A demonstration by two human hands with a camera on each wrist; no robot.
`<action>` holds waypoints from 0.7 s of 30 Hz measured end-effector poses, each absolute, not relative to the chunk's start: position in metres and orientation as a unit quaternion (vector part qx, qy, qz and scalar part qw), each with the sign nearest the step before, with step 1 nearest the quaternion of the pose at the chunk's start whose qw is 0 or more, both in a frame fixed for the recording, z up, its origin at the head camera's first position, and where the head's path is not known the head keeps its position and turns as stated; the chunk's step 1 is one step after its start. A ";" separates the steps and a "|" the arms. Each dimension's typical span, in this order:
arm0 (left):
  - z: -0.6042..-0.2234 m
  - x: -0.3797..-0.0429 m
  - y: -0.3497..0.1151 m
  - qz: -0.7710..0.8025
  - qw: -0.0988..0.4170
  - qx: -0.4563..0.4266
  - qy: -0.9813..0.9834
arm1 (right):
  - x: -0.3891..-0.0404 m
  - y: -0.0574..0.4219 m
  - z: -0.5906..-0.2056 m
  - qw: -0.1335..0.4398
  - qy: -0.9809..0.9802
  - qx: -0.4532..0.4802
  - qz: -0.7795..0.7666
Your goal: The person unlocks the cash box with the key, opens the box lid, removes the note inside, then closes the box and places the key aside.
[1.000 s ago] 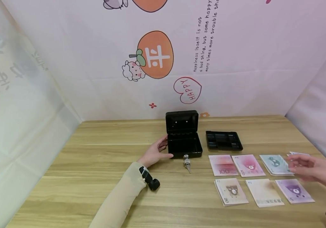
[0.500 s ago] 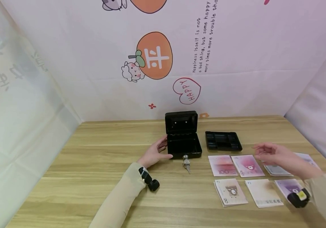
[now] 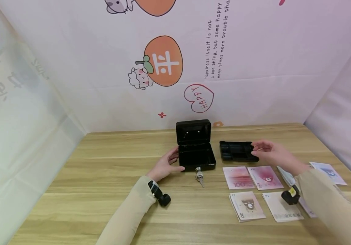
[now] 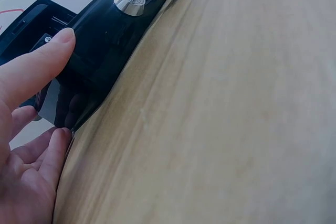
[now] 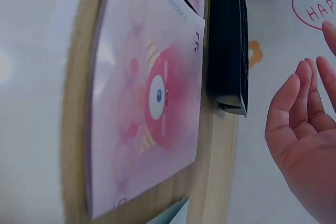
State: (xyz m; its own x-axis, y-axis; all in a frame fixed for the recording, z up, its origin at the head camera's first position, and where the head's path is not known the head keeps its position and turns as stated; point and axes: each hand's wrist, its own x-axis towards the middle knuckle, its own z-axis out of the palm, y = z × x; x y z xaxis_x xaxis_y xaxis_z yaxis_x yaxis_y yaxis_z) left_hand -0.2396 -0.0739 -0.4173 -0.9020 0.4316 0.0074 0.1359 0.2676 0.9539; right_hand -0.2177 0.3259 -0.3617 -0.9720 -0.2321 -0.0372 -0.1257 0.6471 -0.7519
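Observation:
A small black cash box [image 3: 196,158] stands on the wooden table with its lid up. Keys [image 3: 200,178] hang from the lock on its front. My left hand [image 3: 165,165] holds the box at its left front corner. In the left wrist view, the thumb [image 4: 44,64] lies against the front face while the other fingers touch the lower side. To the right of the box lies a black compartment tray [image 3: 235,151]. My right hand [image 3: 274,156] is at the tray's right end, its fingers loosely bent and apart from the tray in the right wrist view.
Stacks of play banknotes lie in rows at the right: red [image 3: 238,177], pink [image 3: 265,177], brown [image 3: 247,206], tan [image 3: 281,207] and blue-violet [image 3: 330,173]. The right forearm partly covers others. A printed cloth [image 3: 117,102] hangs behind the table [image 3: 108,163].
My right hand has moved left from the banknotes at the far right, over the pink ones, to the tray's right end. My left hand has stayed at the cash box.

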 end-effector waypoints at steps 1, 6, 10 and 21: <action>-0.421 -0.242 -0.074 0.577 0.127 0.179 0.787 | -0.220 0.323 -0.361 0.058 0.907 -0.101 -0.405; -0.425 -0.245 -0.076 0.574 0.125 0.180 0.789 | -0.235 0.312 -0.365 0.025 0.913 -0.123 -0.387; -0.425 -0.245 -0.076 0.571 0.125 0.176 0.792 | -0.245 0.304 -0.370 0.010 0.922 -0.140 -0.360; -0.412 -0.238 -0.074 0.576 0.146 0.181 0.784 | -0.262 0.290 -0.379 0.021 0.931 -0.195 -0.308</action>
State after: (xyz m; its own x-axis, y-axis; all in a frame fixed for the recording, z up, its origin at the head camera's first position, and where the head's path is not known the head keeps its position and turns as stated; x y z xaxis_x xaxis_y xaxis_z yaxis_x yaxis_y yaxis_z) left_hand -0.2376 -0.0743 -0.4120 -0.8914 0.4527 -0.0204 0.1156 0.2707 0.9557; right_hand -0.2619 0.2898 -0.3795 -0.9229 -0.3765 0.0802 -0.3501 0.7345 -0.5813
